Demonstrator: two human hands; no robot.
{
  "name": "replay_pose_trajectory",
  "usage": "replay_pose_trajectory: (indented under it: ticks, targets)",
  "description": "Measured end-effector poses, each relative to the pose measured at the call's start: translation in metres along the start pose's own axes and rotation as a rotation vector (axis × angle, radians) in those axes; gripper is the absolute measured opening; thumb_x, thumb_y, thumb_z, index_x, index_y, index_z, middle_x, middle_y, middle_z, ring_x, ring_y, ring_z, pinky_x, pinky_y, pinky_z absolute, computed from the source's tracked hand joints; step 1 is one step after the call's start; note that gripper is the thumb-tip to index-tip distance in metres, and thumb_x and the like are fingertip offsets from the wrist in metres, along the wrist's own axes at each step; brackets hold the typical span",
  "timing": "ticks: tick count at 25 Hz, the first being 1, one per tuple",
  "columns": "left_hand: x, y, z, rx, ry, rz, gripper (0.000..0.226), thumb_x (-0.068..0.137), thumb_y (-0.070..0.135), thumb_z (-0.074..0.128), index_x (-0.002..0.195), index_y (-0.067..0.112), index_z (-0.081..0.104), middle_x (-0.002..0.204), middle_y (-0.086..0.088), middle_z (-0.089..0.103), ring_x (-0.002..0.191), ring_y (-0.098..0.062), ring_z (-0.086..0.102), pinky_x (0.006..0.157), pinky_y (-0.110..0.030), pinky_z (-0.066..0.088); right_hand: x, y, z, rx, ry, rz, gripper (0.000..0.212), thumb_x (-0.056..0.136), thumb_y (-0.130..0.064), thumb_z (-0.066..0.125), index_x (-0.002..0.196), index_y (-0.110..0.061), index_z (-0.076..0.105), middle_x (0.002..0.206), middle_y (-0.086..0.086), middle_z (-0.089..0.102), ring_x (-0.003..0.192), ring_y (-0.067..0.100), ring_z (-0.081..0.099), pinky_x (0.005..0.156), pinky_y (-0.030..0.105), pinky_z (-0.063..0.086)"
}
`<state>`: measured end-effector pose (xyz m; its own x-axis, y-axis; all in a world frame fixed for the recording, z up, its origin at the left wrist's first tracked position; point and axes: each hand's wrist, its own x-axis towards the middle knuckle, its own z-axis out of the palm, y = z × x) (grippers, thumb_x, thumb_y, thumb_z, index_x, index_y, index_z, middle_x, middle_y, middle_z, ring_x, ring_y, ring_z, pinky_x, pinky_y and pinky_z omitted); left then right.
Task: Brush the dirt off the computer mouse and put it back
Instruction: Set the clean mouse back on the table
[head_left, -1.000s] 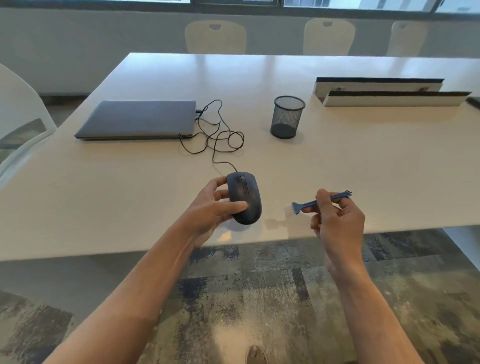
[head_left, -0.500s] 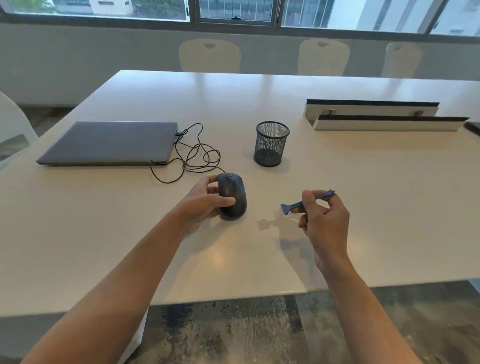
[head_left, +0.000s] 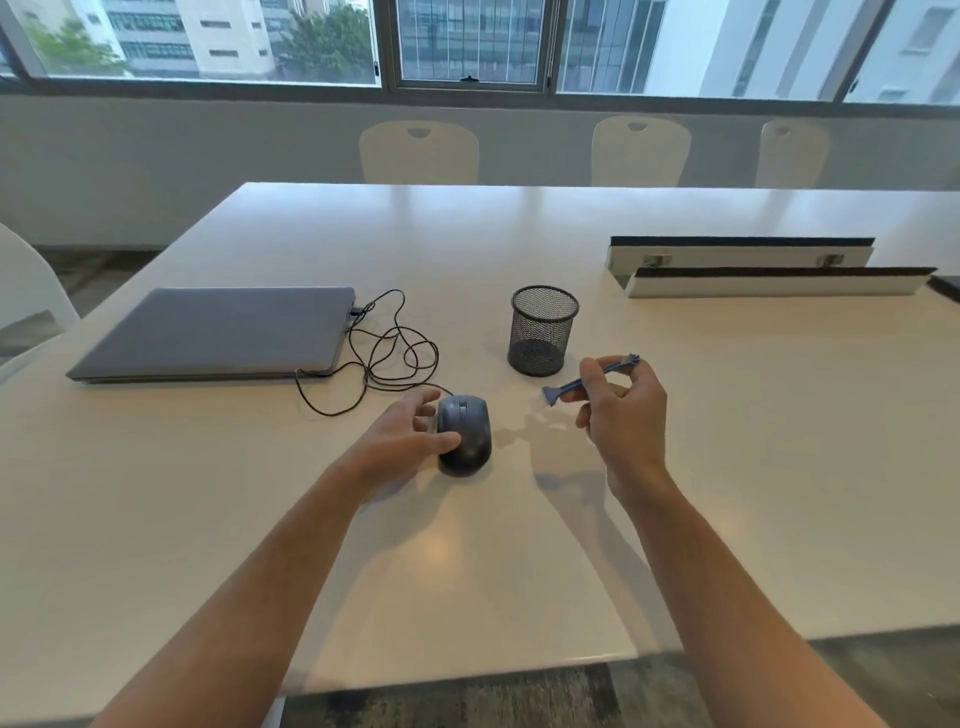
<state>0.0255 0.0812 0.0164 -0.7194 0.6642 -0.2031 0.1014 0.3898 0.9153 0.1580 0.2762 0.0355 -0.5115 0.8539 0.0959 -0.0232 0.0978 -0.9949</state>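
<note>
A dark grey wired computer mouse (head_left: 467, 436) sits on the white table (head_left: 519, 545), in the middle of the head view. My left hand (head_left: 397, 441) holds it from the left, with the thumb lying over its near top and the fingers at its far left side. My right hand (head_left: 626, 415) hovers to the right of the mouse and pinches a small blue brush (head_left: 576, 383). The brush's pale bristles point left toward the mouse without touching it. The mouse's black cable (head_left: 384, 364) runs in loose loops to a shut grey laptop (head_left: 218, 332).
A black mesh pen cup (head_left: 543, 332) stands just behind the brush. Two long white strips with dark tops (head_left: 753, 267) lie at the back right. White chairs (head_left: 418, 153) line the far side, and another is at the left edge (head_left: 26, 291).
My left hand carried the mouse forward from the table's near edge and lowered it onto the table near the cable. My right hand followed with the brush toward the pen cup.
</note>
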Motion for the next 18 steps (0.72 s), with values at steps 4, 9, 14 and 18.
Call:
replay_pose_trajectory:
  ticks: [4, 9, 14, 18]
  targets:
    - [-0.003, -0.007, -0.008, 0.008, 0.061, 0.029, 0.060, 0.093, 0.022, 0.068, 0.147, 0.019, 0.042, 0.133, -0.004, 0.052, 0.117, -0.018, 0.053, 0.084, -0.020, 0.043, 0.024, -0.011, 0.013, -0.026, 0.030, -0.021, 0.014, 0.097, -0.035, 0.065, 0.098, -0.023, 0.057, 0.079, 0.006, 0.078, 0.041, 0.006, 0.054, 0.053, 0.028, 0.044]
    - [-0.010, -0.032, -0.026, 0.282, 0.440, 0.186, 0.038, 0.092, 0.024, 0.069, 0.129, 0.016, 0.061, 0.121, -0.002, 0.061, 0.106, -0.015, 0.055, 0.088, -0.028, 0.045, 0.061, -0.030, 0.028, -0.062, 0.100, -0.109, 0.015, 0.097, -0.035, 0.060, 0.088, -0.027, 0.051, 0.082, 0.008, 0.078, 0.048, 0.014, 0.059, 0.063, 0.035, 0.049]
    - [-0.009, -0.050, -0.030, 0.544, 0.465, 0.265, 0.034, 0.090, 0.025, 0.071, 0.121, 0.014, 0.066, 0.122, -0.006, 0.064, 0.116, -0.024, 0.053, 0.103, -0.040, 0.042, 0.108, -0.046, 0.042, -0.287, 0.176, -0.179, 0.020, 0.102, -0.034, 0.048, 0.099, -0.015, 0.055, 0.095, 0.007, 0.075, 0.098, 0.036, 0.066, 0.086, 0.040, 0.050]
    - [-0.006, -0.054, -0.027, 0.626, 0.471, 0.294, 0.032, 0.090, 0.030, 0.070, 0.118, 0.015, 0.068, 0.120, -0.002, 0.065, 0.115, -0.023, 0.054, 0.102, -0.038, 0.039, 0.131, -0.045, 0.057, -0.558, 0.096, -0.210, 0.032, 0.099, -0.033, 0.055, 0.098, -0.004, 0.069, 0.101, 0.018, 0.074, 0.101, 0.038, 0.065, 0.078, 0.036, 0.044]
